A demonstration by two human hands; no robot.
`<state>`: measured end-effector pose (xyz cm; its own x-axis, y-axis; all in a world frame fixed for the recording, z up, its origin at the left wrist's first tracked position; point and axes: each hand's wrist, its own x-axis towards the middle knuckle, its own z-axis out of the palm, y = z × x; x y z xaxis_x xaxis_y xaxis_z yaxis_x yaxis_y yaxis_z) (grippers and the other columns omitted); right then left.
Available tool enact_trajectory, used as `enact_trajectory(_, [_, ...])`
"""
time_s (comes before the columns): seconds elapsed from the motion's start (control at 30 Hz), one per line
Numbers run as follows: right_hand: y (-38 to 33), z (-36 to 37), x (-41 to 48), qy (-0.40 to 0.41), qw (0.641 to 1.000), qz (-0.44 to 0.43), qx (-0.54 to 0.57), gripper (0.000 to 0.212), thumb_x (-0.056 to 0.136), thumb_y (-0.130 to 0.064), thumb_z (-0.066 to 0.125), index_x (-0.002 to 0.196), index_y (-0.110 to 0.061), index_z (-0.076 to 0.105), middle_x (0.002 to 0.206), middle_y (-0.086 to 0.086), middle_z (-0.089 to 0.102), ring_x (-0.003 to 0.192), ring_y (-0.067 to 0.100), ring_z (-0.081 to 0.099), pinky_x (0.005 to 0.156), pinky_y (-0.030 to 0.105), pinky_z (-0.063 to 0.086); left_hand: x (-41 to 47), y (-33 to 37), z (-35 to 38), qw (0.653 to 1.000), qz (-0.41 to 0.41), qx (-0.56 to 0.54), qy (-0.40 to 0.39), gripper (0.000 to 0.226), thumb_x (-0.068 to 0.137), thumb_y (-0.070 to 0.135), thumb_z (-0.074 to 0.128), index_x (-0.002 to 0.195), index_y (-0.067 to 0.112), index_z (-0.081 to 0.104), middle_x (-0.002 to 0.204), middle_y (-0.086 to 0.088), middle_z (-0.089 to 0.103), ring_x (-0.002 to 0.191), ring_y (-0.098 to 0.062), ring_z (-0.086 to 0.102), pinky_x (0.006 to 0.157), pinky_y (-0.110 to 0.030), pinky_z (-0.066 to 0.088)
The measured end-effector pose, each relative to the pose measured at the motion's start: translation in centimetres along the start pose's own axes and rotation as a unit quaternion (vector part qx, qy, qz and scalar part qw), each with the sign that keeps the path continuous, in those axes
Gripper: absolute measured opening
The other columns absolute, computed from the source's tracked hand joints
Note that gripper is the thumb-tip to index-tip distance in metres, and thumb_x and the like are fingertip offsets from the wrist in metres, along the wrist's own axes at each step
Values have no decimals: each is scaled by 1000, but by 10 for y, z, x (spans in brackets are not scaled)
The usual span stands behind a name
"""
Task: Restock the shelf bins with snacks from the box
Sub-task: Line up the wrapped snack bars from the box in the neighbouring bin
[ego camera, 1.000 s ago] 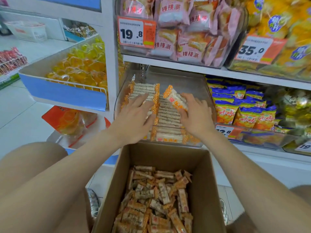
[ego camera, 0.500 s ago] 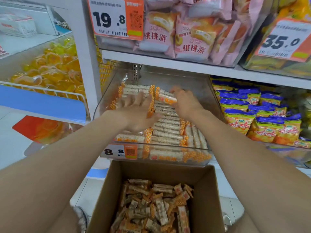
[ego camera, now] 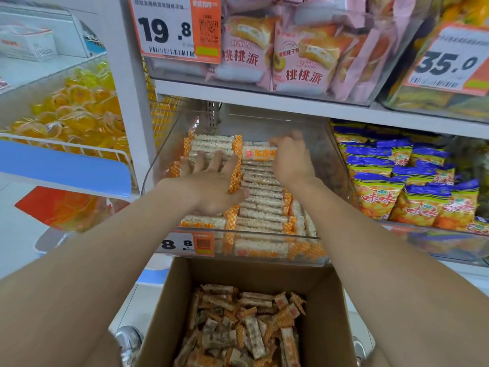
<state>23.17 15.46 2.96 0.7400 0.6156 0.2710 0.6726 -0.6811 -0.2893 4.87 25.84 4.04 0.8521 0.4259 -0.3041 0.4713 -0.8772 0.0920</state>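
Plastic-wrapped bars [ego camera: 260, 193] seem light, slick, brittle; we'd pinch mid-length. Left hand [ego camera: 211, 186] presses flat; right hand [ego camera: 291, 162] grip unclear.

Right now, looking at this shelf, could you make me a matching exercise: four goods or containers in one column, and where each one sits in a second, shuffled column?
Things
1. cardboard box
2. pink cake packs
3. blue-and-yellow chip bags
4. yellow jelly cups

Places
A. in the wire basket at the far left
B. on the upper shelf, beside the 19.8 price tag
C. in front of and lower than the clear bin of snack bars
D. in the bin just right of the snack bars

Pairs: 1-C, 2-B, 3-D, 4-A
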Motion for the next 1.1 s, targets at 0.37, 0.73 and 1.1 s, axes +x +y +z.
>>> enact_trajectory(0.37, [5,5,-3,23,998,-16,-59,24,98,-11,66,122,-13,71,133,16,50,115,40,60,92,46,58,-3,6,-3,1000,6,5,23,97,95,82,22,165,26,-17,173,-9,-22,158,-39,-19,127,-59,-5])
enact_trajectory(0.73, [-20,-64,-80,-22,995,-99,8,24,92,-18,55,113,-13,66,103,16,69,98,41,65,84,47,57,-71,32,-5,957,119,-51,258,28,97,40,55,121,25,60,115,-3,60,113,-31,57,97,-53,51])
enact_trajectory(1.1, [32,-73,-263,-414,884,-204,-75,23,91,-22,45,90,-22,68,82,-2,65,81,19,63,70,42,57,-152,67,89,978,200,1,-50,9,93,37,56,92,31,63,80,12,62,75,-10,61,69,-37,56])
